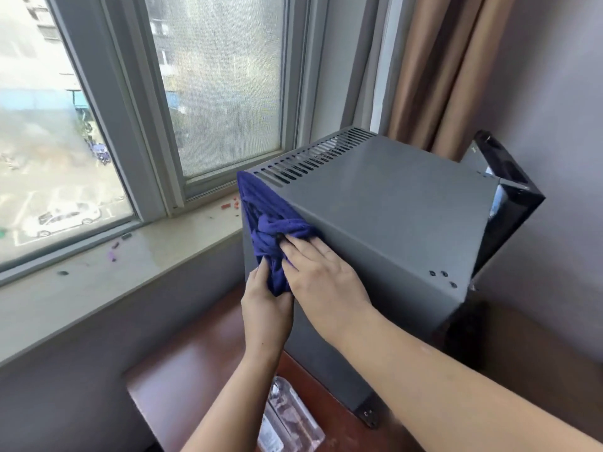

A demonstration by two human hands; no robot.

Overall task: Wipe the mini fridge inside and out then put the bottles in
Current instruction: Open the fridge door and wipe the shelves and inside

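The grey mini fridge (pixel 391 203) stands mid-frame on a wooden surface, its black door (pixel 509 203) swung open at right. A clear bottle (pixel 287 419) lies bottom centre. A blue cloth (pixel 267 230) drapes over its left corner.

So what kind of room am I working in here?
Probably a hotel or bedroom upstairs: a mini fridge on a wooden table by a window, with curtains.

Bottles (pixel 287 419) partly hidden behind left forearm, cut by bottom edge.

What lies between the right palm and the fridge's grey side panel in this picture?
In the head view, a bunched blue cloth lies partly under the right hand against the mini fridge; the left hand holds its lower end.
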